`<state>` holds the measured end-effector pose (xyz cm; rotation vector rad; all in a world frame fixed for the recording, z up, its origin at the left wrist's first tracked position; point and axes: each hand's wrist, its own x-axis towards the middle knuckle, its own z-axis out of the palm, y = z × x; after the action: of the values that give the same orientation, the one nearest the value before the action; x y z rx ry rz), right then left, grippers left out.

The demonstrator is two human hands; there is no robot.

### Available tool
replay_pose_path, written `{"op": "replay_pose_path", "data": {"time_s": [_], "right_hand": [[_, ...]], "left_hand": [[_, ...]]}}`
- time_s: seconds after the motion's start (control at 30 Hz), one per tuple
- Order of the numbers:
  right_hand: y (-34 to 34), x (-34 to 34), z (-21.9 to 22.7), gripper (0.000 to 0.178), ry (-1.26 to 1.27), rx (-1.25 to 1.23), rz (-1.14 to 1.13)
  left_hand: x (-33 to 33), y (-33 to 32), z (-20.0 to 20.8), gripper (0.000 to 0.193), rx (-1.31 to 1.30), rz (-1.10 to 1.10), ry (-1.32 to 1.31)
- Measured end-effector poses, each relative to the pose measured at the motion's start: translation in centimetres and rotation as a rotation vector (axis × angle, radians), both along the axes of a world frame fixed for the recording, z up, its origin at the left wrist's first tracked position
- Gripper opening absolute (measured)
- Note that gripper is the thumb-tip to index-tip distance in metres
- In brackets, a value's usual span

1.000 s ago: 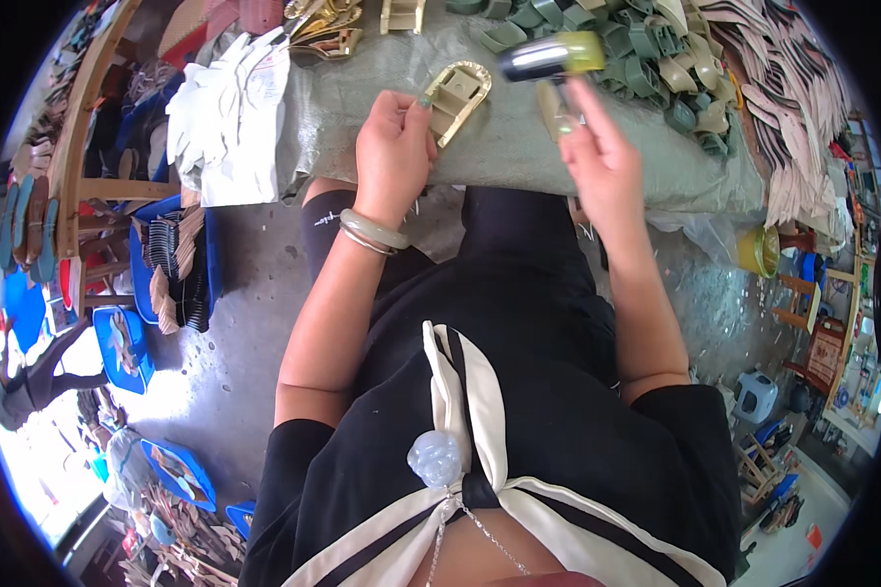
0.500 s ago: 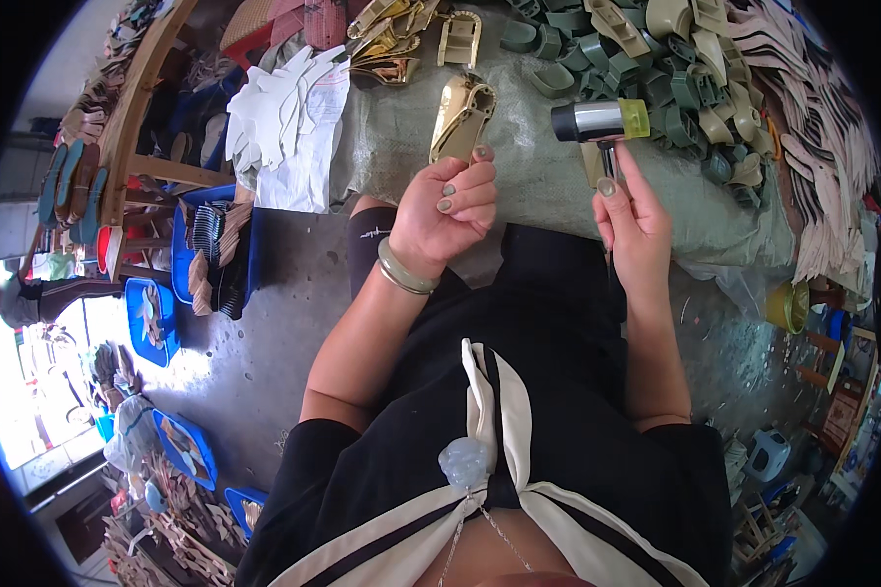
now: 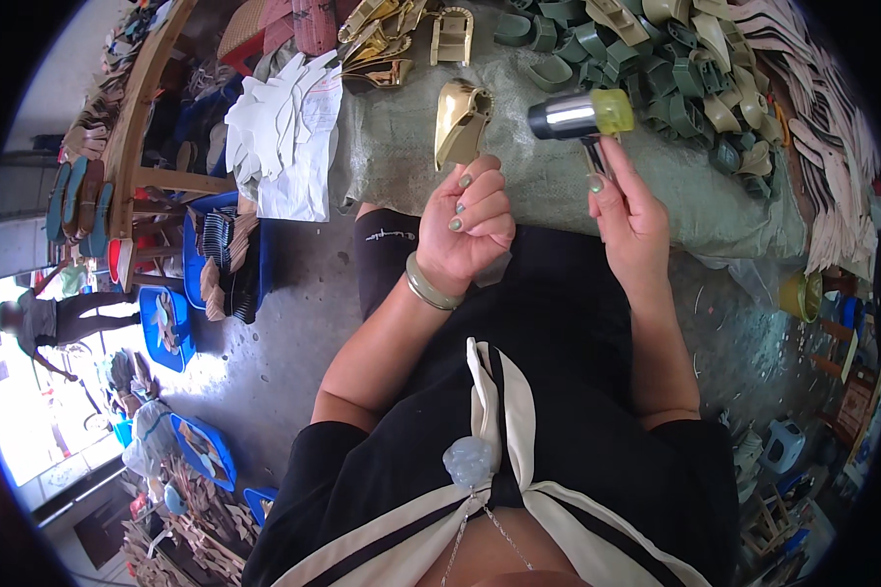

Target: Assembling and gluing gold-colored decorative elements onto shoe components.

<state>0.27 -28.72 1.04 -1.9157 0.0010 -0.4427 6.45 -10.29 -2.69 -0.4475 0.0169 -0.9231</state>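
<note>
My left hand point(image 3: 467, 220) is closed, fingers curled, at the lower end of a shiny gold shoe heel point(image 3: 458, 122). The heel points away from me over the sack-covered work surface, its hollowed end at the far side. A small translucent scrap point(image 3: 494, 268) shows below this hand; what it hangs from is unclear. A mallet point(image 3: 570, 115) with a silver head, a black face and a yellow face is in my right hand point(image 3: 636, 220), held by its thin handle. The mallet's head is raised to the right of the heel, apart from it, black face toward it.
More gold heels point(image 3: 452, 37) lie at the back. Green and beige heels point(image 3: 646, 73) are heaped at back right, beside stacked beige strips point(image 3: 822, 186). White cut pieces point(image 3: 282, 112) lie at left. Blue bins point(image 3: 166, 333) stand on the floor; a person point(image 3: 59, 318) is beyond.
The mallet has moved left toward the heel, its head tilting. My left hand has shifted slightly nearer to me with the gold heel. The person at far left has come more into view.
</note>
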Motion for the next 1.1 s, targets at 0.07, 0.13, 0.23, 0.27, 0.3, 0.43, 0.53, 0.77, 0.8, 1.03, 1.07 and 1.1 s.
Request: {"op": "replay_pose_path", "data": {"time_s": [0.07,0.13,0.23,0.27,0.3,0.43,0.53,0.77,0.8,1.03,1.07,1.1], "right_hand": [[0.4,0.4,0.4,0.041,-0.032,-0.044,0.011],[0.7,0.7,0.6,0.041,-0.061,-0.092,0.022],[0.9,1.0,0.4,0.04,-0.003,-0.081,0.026],[0.8,1.1,0.2,0.04,0.005,-0.129,0.029],[0.7,1.1,0.0,0.04,0.012,-0.177,0.031],[1.0,0.8,-0.5,0.037,0.072,-0.258,0.014],[1.1,0.8,-0.9,0.038,0.049,-0.327,0.011],[0.1,0.5,-1.0,0.039,0.089,-0.259,-0.02],[-0.2,0.4,-1.0,0.039,0.11,-0.242,-0.043],[-0.9,-0.9,-0.9,0.04,0.212,-0.058,-0.003],[-1.0,-1.0,-0.6,0.041,0.242,-0.022,-0.001],[-1.1,-1.1,-0.4,0.041,0.271,0.017,-0.003]], "left_hand": [[-0.8,-0.5,-0.1,0.024,-0.017,0.009,0.028],[-1.5,-0.9,-0.5,0.027,-0.037,0.021,0.061],[-1.9,-1.1,-1.0,0.024,0.055,0.041,0.084],[-1.9,-1.0,-1.1,0.024,0.054,0.043,0.091],[-1.8,-0.8,-1.0,0.025,0.115,0.001,0.082],[-2.1,0.3,-1.6,0.032,0.339,-0.134,0.019],[-2.0,0.4,-1.4,0.034,0.571,-0.292,-0.135],[0.2,3.6,4.8,0.032,1.887,0.94,-1.985],[2.4,3.8,5.2,0.039,1.861,1.015,-2.136],[9.9,3.4,5.6,0.054,1.445,0.396,-2.678],[10.6,3.2,5.9,0.055,1.476,0.263,-2.644],[11.1,3.1,6.1,0.056,1.5,0.129,-2.61]]}}
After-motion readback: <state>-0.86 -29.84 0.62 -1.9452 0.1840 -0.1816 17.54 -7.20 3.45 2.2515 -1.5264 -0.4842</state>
